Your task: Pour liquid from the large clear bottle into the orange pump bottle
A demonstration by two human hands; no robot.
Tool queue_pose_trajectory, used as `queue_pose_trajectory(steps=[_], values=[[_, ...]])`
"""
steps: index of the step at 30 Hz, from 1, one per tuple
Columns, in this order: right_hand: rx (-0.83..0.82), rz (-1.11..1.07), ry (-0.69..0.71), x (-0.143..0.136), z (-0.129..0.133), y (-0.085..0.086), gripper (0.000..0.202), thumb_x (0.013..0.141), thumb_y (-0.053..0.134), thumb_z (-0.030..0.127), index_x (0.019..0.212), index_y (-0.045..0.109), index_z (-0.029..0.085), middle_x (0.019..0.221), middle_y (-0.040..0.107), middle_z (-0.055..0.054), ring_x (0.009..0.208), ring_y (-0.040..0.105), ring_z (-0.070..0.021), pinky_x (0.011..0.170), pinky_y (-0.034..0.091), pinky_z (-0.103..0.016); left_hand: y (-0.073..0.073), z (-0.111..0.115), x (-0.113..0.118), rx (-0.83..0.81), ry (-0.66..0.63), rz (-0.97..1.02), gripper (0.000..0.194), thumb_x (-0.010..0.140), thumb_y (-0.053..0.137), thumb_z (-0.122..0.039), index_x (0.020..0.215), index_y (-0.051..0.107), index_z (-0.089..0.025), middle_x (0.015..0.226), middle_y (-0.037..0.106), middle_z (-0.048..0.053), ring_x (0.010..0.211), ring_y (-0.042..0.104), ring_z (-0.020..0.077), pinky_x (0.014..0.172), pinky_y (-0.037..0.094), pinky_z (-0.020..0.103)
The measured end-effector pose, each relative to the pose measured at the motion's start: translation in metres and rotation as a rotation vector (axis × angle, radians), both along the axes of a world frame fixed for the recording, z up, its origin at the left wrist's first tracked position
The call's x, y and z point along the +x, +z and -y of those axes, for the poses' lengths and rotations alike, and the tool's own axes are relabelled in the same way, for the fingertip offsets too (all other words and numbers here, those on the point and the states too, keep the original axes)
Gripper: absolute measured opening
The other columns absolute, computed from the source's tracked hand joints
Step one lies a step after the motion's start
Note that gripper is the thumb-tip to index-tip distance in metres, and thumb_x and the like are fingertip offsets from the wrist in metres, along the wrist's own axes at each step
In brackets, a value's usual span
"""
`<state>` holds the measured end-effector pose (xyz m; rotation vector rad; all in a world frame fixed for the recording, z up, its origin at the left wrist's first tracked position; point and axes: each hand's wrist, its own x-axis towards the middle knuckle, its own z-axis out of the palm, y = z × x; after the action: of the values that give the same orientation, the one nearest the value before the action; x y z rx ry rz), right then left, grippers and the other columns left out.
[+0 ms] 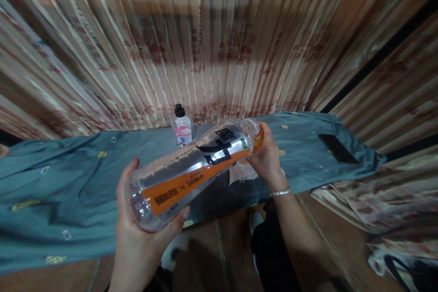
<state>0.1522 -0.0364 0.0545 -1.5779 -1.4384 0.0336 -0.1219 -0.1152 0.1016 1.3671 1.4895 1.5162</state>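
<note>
A large clear plastic bottle with an orange label and black lettering is held tilted above the cloth. My left hand wraps around its base, at the lower left. At the upper right, my right hand is closed on the neck end, where an amber-orange part that looks like the cap shows between the fingers and the bottle. Inside, the bottle looks see-through, with no liquid that I can make out. Behind it stands a small clear pump bottle with a black top and pink label.
A teal patterned cloth covers the narrow surface. A dark phone lies on it at the right, and a crumpled whitish piece lies below my right hand. Pleated curtains hang behind. Tiled floor shows below.
</note>
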Motion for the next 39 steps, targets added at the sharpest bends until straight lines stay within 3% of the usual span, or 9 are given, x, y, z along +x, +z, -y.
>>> queue_pose_trajectory(steps=[12, 19, 24, 39], values=[[0.002, 0.006, 0.007, 0.000, 0.000, 0.001, 0.085, 0.069, 0.076, 0.042, 0.144, 0.040, 0.020, 0.130, 0.066, -0.016, 0.118, 0.067, -0.0341, 0.098, 0.057, -0.051, -0.003, -0.001, -0.002, 0.047, 0.003, -0.085, 0.106, 0.054, 0.088, -0.031, 0.151, 0.045, -0.030, 0.127, 0.064, 0.004, 0.104, 0.068, 0.0279, 0.093, 0.059, 0.043], [0.006, 0.023, -0.002, 0.001, -0.001, -0.001, 0.088, 0.069, 0.076, 0.044, 0.145, 0.039, 0.018, 0.133, 0.064, -0.018, 0.123, 0.065, -0.0349, 0.101, 0.055, -0.051, -0.003, -0.002, -0.001, 0.068, 0.014, -0.084, 0.104, 0.050, 0.092, -0.036, 0.145, 0.051, -0.028, 0.120, 0.064, 0.005, 0.095, 0.069, 0.0272, 0.081, 0.062, 0.040], [0.013, 0.024, -0.005, 0.001, -0.001, -0.002, 0.089, 0.069, 0.077, 0.044, 0.146, 0.039, 0.019, 0.131, 0.066, -0.017, 0.120, 0.067, -0.0342, 0.099, 0.057, -0.051, -0.008, -0.002, -0.002, 0.050, 0.009, -0.093, 0.102, 0.051, 0.090, -0.034, 0.145, 0.050, -0.030, 0.137, 0.055, 0.007, 0.111, 0.063, 0.0301, 0.099, 0.056, 0.047], [0.004, -0.010, -0.005, 0.002, -0.001, -0.003, 0.093, 0.067, 0.081, 0.044, 0.146, 0.038, 0.021, 0.133, 0.066, -0.016, 0.120, 0.066, -0.0346, 0.098, 0.056, -0.052, -0.012, -0.003, -0.002, 0.031, -0.008, -0.132, 0.097, 0.056, 0.089, -0.032, 0.144, 0.047, -0.029, 0.124, 0.059, 0.006, 0.103, 0.065, 0.0271, 0.100, 0.055, 0.047]])
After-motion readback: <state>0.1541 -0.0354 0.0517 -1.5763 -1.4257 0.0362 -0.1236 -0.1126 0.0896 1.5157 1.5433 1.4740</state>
